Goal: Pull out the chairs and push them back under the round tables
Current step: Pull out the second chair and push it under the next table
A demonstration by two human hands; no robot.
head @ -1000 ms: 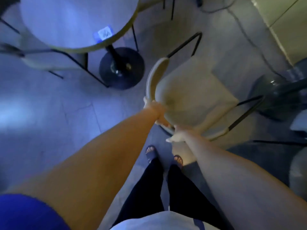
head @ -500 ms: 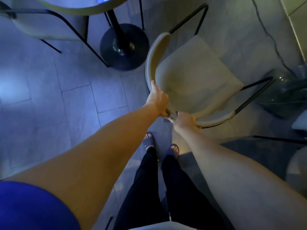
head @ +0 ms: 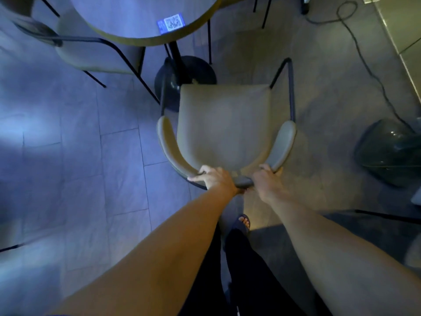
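A beige padded chair (head: pixel 224 124) with a curved backrest and black metal legs stands in front of me, its seat facing the round table (head: pixel 136 21). My left hand (head: pixel 214 176) grips the left part of the backrest. My right hand (head: pixel 267 181) grips the backrest just to the right of it. The chair's front edge is close to the table's black round base (head: pixel 200 71). The seat is outside the tabletop's edge.
A second beige chair (head: pixel 95 55) sits tucked under the table's left side. A black cable (head: pixel 364 60) runs over the floor at the right. A dark glass object (head: pixel 391 151) stands at the right. My feet (head: pixel 243 221) are just behind the chair.
The chair has turned from a slanted position to face the table squarely. Both hands have shifted to the middle of the backrest. The table is nearer in view.
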